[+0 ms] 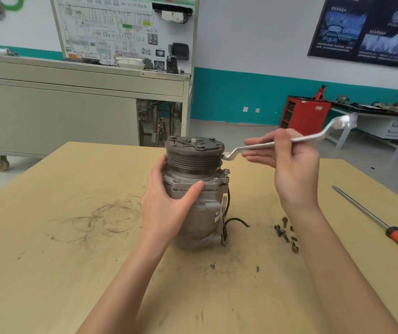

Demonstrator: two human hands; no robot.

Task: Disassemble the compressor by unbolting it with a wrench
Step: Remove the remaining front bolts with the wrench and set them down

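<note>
A grey metal compressor (pixel 199 213) stands upright on the wooden table (pixel 72 249), its grooved pulley (pixel 193 155) on top. My left hand (pixel 169 201) grips the compressor body from the left, thumb across the front flange. My right hand (pixel 287 162) holds a silver offset ring wrench (pixel 313 137) by its shaft. The wrench's near end sits beside the pulley's right side, above a bolt (pixel 225 171) on the flange. Several removed bolts (pixel 286 233) lie on the table to the compressor's right.
A long screwdriver with an orange and black handle (pixel 383 226) lies at the table's right edge. Black wires (pixel 235 221) trail from the compressor. Behind stand a beige training cabinet (pixel 72 104), a red tool cart (pixel 304 114) and a cluttered workbench (pixel 386 116).
</note>
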